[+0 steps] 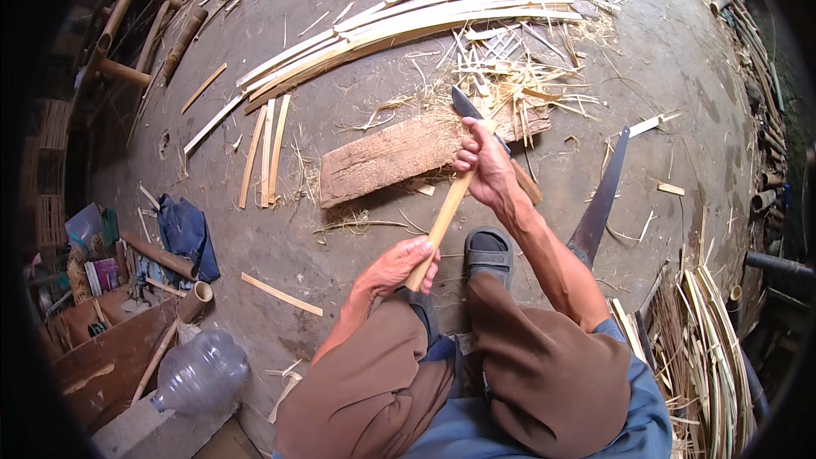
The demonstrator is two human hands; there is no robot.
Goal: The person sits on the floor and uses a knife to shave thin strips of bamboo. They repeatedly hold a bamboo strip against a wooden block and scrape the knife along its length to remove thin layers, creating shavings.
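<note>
My left hand (406,260) grips the near end of a pale bamboo stick (442,223) that slants up toward a wooden block. My right hand (481,167) holds a dark-bladed knife (466,104) by its wooden handle, the blade resting against the stick's upper end above the worn wooden chopping block (382,160) on the concrete floor. My knees in brown trousers and a sandalled foot (488,251) sit just below the hands.
A pile of long split bamboo strips (399,27) lies beyond the block, with shavings around it. A hand saw (602,200) lies to the right, bundles of thin strips (705,340) at lower right. A clear plastic bottle (200,371), blue cloth (185,234) and bamboo poles are at left.
</note>
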